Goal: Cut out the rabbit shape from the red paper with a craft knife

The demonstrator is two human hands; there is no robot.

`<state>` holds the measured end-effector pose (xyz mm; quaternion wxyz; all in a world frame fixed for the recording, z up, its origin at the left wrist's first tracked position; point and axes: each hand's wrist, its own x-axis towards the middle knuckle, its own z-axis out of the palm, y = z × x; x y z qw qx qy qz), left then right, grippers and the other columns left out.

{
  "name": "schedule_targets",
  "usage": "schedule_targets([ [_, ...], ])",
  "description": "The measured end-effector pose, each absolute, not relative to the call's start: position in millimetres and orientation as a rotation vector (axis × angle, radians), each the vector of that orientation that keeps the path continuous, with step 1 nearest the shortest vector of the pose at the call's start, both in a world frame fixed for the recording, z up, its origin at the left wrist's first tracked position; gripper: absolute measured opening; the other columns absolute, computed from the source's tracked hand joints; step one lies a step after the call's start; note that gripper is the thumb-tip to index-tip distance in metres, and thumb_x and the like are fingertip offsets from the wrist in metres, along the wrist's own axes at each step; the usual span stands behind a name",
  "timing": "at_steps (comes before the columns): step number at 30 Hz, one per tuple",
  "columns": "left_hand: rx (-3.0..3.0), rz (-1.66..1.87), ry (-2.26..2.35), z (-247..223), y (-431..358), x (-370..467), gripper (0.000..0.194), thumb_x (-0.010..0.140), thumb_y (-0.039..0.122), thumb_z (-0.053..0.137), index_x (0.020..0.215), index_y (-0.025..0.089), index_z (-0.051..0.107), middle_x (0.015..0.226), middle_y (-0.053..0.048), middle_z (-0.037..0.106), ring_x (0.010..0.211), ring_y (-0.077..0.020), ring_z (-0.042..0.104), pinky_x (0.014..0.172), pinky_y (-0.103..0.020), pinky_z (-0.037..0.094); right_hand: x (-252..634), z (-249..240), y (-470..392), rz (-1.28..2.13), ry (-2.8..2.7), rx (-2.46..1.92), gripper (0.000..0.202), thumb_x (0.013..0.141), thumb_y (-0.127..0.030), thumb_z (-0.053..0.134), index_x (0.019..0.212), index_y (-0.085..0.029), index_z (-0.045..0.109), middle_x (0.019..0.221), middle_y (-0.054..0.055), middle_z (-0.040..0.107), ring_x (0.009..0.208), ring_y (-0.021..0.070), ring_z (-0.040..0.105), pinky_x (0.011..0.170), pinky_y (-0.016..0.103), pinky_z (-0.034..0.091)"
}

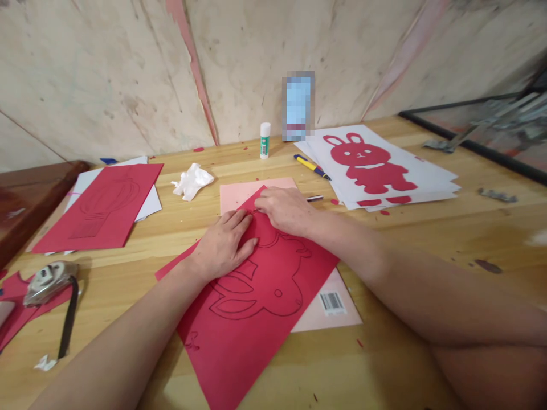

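A red sheet of paper (256, 353) with a rabbit drawn on it in dark lines lies askew before me. Beneath it a pink pad or book (331, 324) with a barcode label sticks out on two sides. My left hand (224, 242) rests flat on the red sheet, thumb apart from the fingers. Close to the sheet's far corner, my right hand (282, 208) is closed, its fingertips pressed down on the paper. Whatever it may pinch is hidden. Just beyond my right wrist shows the end of a thin dark, pen-like object (315, 198).
Right of centre, a red paper-cut rabbit (365, 162) lies on white sheets (431, 176), beside a yellow-and-blue pen (311, 166). Behind stand a glue stick (265, 141) and a blurred-out phone (298, 105). Leftward are crumpled tissue (193, 181), red paper (106, 205) and a tape measure (50, 282).
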<state>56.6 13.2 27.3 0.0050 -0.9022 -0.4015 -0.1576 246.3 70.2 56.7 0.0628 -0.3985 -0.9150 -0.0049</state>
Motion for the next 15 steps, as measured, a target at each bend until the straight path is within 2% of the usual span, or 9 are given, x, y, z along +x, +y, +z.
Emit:
schedule_targets([
  [6,-2.833,-0.428,-1.27,32.5,11.3,58.3,0.044,0.095,0.037,0.043,0.127,0.007,0.051,0.128,-0.016,0.053,0.116,-0.0283,0.048,0.103,-0.045,0.042,250.6,55.1,75.4,0.022,-2.749,-1.144,0.021,0.088,-0.015,0.048,0.083,-0.017,0.069,0.089,0.006,0.067,0.082,0.0171,0.056,0.06,0.029,0.027],
  [15,-2.831,-0.414,-1.271,30.9,11.7,58.3,0.045,0.096,0.038,0.042,0.128,0.007,0.05,0.127,-0.016,0.053,0.114,-0.0282,0.048,0.102,-0.046,0.042,248.2,53.1,74.3,0.013,-2.79,-1.125,0.023,0.088,-0.013,0.047,0.091,-0.019,0.07,0.092,0.006,0.068,0.083,0.0176,0.056,0.059,0.029,0.027],
])
